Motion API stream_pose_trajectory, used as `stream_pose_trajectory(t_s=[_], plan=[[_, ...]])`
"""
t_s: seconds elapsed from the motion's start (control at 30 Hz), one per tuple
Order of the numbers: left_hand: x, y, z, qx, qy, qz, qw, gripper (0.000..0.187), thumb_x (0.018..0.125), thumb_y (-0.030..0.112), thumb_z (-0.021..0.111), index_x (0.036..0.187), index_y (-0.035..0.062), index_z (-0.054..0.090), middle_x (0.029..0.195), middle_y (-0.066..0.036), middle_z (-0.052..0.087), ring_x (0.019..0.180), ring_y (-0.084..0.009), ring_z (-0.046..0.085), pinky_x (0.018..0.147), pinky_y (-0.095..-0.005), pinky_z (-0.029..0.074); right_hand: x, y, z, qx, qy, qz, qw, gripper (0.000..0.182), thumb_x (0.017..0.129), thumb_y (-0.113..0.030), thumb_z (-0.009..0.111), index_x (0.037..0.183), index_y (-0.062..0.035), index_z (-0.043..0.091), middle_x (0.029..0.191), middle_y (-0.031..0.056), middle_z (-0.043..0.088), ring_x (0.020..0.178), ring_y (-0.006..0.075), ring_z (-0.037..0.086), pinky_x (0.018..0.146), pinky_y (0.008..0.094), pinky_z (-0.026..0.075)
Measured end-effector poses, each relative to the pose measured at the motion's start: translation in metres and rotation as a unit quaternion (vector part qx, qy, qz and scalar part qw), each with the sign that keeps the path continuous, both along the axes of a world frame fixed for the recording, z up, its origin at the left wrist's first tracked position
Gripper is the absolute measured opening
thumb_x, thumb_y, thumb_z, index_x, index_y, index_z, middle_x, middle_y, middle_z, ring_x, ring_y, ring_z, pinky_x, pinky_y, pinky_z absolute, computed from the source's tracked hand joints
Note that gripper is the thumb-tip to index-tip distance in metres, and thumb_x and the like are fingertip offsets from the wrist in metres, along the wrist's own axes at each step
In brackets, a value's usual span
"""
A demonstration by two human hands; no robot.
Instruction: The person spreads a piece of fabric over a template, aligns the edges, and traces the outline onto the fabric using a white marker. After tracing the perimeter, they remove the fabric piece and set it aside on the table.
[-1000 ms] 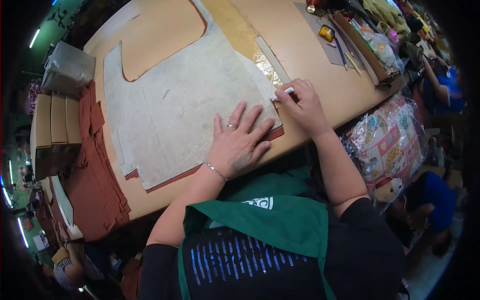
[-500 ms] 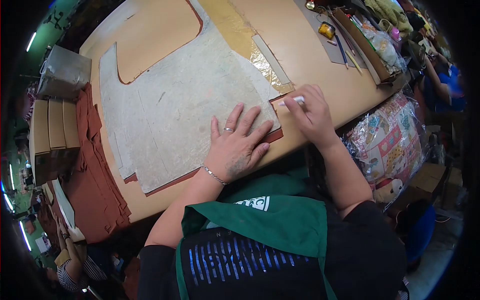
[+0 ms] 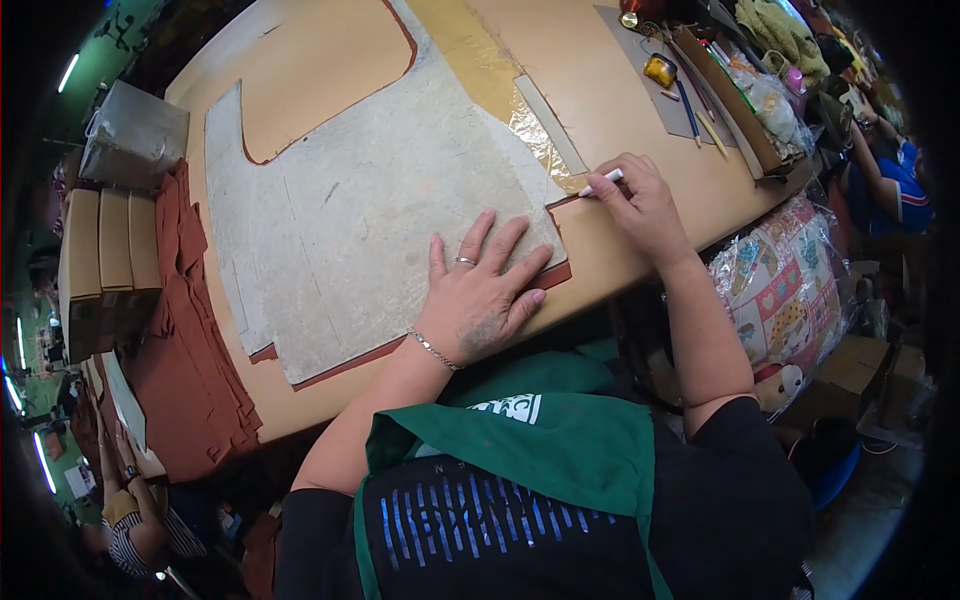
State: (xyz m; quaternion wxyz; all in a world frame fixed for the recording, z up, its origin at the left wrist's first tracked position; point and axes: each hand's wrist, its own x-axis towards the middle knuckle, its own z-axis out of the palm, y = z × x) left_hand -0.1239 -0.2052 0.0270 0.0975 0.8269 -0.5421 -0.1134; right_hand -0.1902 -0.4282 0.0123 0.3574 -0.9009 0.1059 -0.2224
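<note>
My left hand (image 3: 478,300) lies flat with fingers spread on a large grey pattern template (image 3: 350,225), near its front right corner. Reddish-brown cloth (image 3: 556,275) shows beneath the template along its edges. A slim white pen (image 3: 602,183) is pinched in my right hand (image 3: 642,208), its tip pointing down and left at the notch on the template's right side. Whether the tip touches the cloth is hard to tell. Shiny yellow-brown tape (image 3: 470,55) covers the template's upper right part, and a narrow grey strip (image 3: 552,125) lies along it.
More reddish-brown cloth (image 3: 190,380) is stacked at the left beside cardboard boxes (image 3: 115,240) and a metal box (image 3: 135,135). Pencils (image 3: 690,112) and a tool-filled carton (image 3: 725,95) sit at upper right. A plastic-wrapped patterned bundle (image 3: 785,285) stands right of the table. Other people work at both sides.
My right hand with the pen has moved up and slightly right, from the lower side of the notch to its upper corner. My left hand still presses on the template.
</note>
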Motion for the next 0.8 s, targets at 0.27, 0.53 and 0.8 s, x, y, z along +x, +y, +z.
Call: stream_pose_trajectory(t_s=[0.27,0.53,0.8], plan=[[0.0,0.0,0.0,-0.004,-0.003,-0.002,1.0,0.043,0.085,0.04,0.044,0.126,0.027,0.042,0.14,-0.003,0.025,0.131,-0.0286,0.015,0.094,-0.0661,0.016,0.01,0.018,-0.002,0.01,-0.004,0.051,0.999,0.015,0.079,-0.019,0.06,0.078,-0.0046,0.061,0.075,0.0069,0.056,0.075,0.0232,0.048,0.071,0.0318,0.04],[0.0,0.0,-0.001,-0.008,-0.005,-0.002,1.0,0.043,0.085,0.041,0.044,0.126,0.0268,0.042,0.14,-0.003,0.025,0.131,-0.028,0.016,0.094,-0.0662,0.016,0.012,0.018,-0.002,0.019,-0.002,0.063,0.998,0.016,0.08,-0.02,0.06,0.078,-0.0042,0.061,0.075,0.0066,0.057,0.077,0.0226,0.047,0.071,0.0314,0.04],[0.001,0.001,-0.001,-0.003,0.004,-0.001,1.0,0.043,0.086,0.043,0.042,0.126,0.0265,0.042,0.141,-0.002,0.023,0.132,-0.0279,0.014,0.095,-0.0664,0.015,-0.013,-0.034,0.006,0.087,-0.017,-0.11,0.99,0.019,0.082,-0.019,0.059,0.075,-0.0019,0.059,0.067,0.0045,0.052,0.065,0.0143,0.046,0.06,0.0275,0.039]])
